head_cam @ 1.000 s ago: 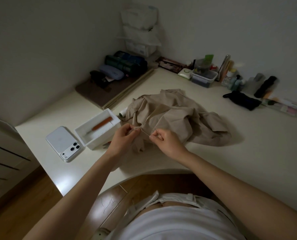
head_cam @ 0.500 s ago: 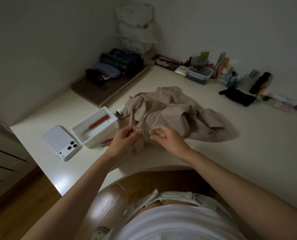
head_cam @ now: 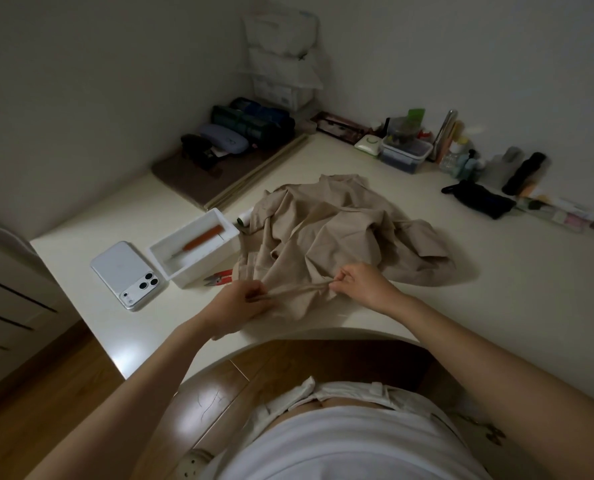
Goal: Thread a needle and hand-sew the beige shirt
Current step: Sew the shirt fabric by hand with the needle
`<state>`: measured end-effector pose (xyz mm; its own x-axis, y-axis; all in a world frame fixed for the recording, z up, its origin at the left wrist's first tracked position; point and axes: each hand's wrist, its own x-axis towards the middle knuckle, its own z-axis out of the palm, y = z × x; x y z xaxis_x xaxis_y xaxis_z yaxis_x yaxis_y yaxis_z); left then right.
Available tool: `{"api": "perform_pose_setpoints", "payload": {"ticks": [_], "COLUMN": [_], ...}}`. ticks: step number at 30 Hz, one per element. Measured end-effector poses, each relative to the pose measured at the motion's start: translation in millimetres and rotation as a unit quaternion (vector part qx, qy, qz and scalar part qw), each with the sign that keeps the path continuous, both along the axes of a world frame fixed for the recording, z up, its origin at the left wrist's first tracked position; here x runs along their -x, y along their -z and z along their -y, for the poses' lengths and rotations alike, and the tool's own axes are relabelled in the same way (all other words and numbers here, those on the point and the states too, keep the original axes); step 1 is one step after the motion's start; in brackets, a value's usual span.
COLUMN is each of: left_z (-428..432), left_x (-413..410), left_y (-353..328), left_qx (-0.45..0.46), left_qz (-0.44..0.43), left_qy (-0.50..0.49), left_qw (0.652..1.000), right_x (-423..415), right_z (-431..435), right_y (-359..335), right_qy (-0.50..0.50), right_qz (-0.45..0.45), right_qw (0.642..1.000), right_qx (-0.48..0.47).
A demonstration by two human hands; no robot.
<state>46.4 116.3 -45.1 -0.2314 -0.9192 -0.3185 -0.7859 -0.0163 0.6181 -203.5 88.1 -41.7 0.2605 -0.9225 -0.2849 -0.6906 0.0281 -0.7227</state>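
- Bench: one cream surface with a curved cut-out at its near edge, set into a corner where two pale walls meet; the light is dim.
- Floor: brown wood boards, visible below the near edge and at the left, beside a white drawer unit.
- Beige shirt: one, crumpled in a heap at the middle of the bench, with its near edge drawn out toward the person.
- Left hand: fingers curled round the left end of a taut fold of the shirt's near edge.
- Right hand: fingertips pinch the right end of the same fold, which stretches straight between the two hands.
- White box: one, open-topped, just left of the shirt; it holds one orange-handled tool.
- Phone: one, white, lying back upward just beside the box, three lenses showing.
- Red snips: one pair, lying between the box and the left hand.
- Thread spool: one, pale, touching the shirt's left edge behind the box.
- Brown mat: one, along the left wall, carrying several dark cases.
- Back wall row: one clear lidded container, one black pouch, and assorted bottles too small to count.
- Corner: one stack of white packs.
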Motion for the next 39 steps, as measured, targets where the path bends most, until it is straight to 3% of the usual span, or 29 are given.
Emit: {"api": "perform_pose_setpoints", "payload": {"ticks": [4,7,11,14,21,28,31,39], "left_z": [4,-1,-8,-7,1,-2,-3,-2], "left_x": [-9,-2,20,40,66,67,65,60], "left_y": [12,9,7,9,19,18,18,8], "left_qx": [-0.02,0.107,0.236,0.18,0.063,0.021,0.008,0.024], "left_qz": [0.162,0.207,0.091,0.014,-0.027,-0.119,-0.157,-0.19], "left_qy": [0.027,-0.062,-0.038,-0.005,-0.028,-0.077,-0.102,-0.127], "left_qw": [0.986,0.97,0.967,0.984,0.997,0.99,0.982,0.973], "right_x": [7,9,9,7,6,9,5,-17], "right_z": [-3,-4,-6,-8,-8,-9,-11,-20], "right_y": [8,10,9,8,8,12,7,-6], "right_qy": [-0.008,0.001,0.008,0.013,0.035,0.022,0.004,-0.025], "right_qz": [-0.027,-0.023,-0.018,-0.014,-0.002,-0.016,-0.051,0.027], "right_qw": [1.0,1.0,1.0,1.0,0.999,0.999,0.997,0.99], "right_qx": [-0.009,-0.011,-0.004,0.005,0.024,0.019,0.061,0.135]}}
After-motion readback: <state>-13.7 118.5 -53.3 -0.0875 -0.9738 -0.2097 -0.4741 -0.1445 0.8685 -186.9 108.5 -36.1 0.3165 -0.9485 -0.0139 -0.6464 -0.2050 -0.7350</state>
